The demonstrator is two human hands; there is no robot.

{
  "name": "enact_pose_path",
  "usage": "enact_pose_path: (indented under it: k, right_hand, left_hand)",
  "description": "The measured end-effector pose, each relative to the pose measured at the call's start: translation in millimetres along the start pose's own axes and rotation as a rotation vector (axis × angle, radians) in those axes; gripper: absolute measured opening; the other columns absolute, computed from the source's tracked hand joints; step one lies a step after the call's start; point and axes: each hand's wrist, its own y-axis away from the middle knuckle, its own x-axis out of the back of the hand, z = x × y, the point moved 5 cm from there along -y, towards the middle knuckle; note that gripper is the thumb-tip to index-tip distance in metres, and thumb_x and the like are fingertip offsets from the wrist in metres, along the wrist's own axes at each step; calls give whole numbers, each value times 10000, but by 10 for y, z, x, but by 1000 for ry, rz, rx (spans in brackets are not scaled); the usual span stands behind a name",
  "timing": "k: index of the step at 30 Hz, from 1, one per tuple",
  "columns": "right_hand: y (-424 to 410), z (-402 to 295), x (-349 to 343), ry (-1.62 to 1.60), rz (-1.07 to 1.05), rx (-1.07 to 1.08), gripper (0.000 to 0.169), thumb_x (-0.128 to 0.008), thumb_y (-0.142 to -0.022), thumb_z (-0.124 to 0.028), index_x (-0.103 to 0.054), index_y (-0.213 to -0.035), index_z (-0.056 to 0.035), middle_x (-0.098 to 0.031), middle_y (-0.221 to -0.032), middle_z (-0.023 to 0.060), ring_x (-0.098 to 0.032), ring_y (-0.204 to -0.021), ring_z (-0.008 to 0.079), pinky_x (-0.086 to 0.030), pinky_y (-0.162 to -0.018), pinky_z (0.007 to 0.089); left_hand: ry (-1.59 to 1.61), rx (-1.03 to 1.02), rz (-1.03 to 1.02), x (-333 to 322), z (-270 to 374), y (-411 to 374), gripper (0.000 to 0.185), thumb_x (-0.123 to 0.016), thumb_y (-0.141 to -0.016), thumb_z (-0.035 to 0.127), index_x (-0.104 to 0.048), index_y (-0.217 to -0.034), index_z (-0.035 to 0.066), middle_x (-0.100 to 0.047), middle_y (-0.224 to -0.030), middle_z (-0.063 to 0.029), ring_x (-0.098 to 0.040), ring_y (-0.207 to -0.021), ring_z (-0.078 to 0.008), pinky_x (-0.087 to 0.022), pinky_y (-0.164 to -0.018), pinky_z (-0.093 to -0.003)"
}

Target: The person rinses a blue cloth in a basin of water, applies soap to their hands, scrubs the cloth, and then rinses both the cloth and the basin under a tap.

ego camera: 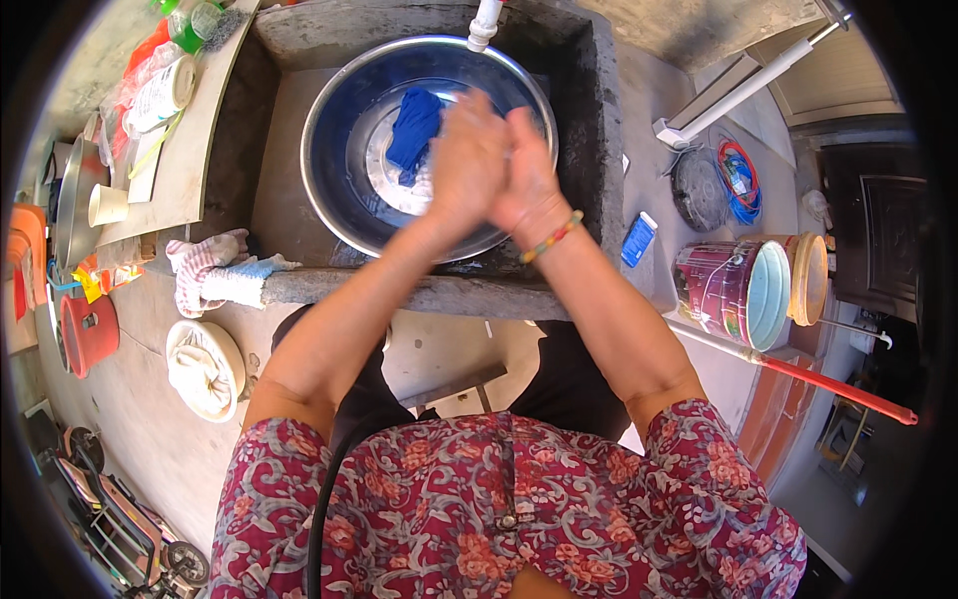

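Over a metal basin (318, 191) my left hand (471, 161) and my right hand (533, 176) meet palm to palm. Motion blurs the fingers, and whatever may lie between the palms is hidden. Just left of my left hand, a wet, crumpled blue cloth (414, 131) rests in the basin. Shallow water seems to cover the bottom of the basin, and something whitish (414, 196) lies below the blue cloth. The basin sits inside a rough stone or concrete sink (486, 296). A white tap pipe (485, 26) comes down over the basin's far rim.
Striped and white cloths (209, 269) hang on the sink's front left corner. A board (191, 176) at left carries a white tub (174, 86) and a cup (108, 204). Paint buckets (730, 292), a blue packet (638, 239) and a red-ended pole (838, 389) are at right.
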Motion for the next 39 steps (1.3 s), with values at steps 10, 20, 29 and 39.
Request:
enact_pose_path:
  k: [10, 20, 29, 39]
  right_hand:
    - [159, 173, -250, 138, -66, -30, 488, -224, -934, -381, -260, -1314, -77, -322, -1344, 106, -354, -1209, 244, -276, -1006, 388]
    - [58, 65, -136, 110, -143, 102, 451, -248, -937, -338, -280, -1322, -107, -297, -1364, 93, -344, -1217, 216, -239, -1032, 331]
    - [132, -412, 206, 121, 344, 182, 671, -362, -823, -579, -355, -1234, -48, -424, -1216, 86, -397, -1138, 241, -294, -987, 436]
    - [39, -293, -57, -47, 104, 117, 451, -331, -914, -391, -385, -1192, -41, -466, -1169, 83, -481, -1036, 216, -389, -898, 376]
  left_hand:
    - [-28, 253, 137, 361, -359, -296, 618, -281, -886, 395, -203, -1327, -31, -156, -1373, -268, -124, -1283, -406, -112, -1044, -439]
    - [29, 103, -24, 27, -74, -138, 672, -264, -875, 449, -122, -1352, -3, -118, -1396, -239, -64, -1300, -385, -69, -1035, -487]
    - [-59, -112, -192, -199, 557, 297, 494, -314, -903, 238, -253, -1310, -35, -208, -1362, -254, -147, -1289, -367, -112, -1058, -378]
    - [92, -53, -151, -23, 255, 53, 566, -303, -901, 313, -201, -1317, -57, -152, -1377, -260, -67, -1291, -407, -98, -1054, -363]
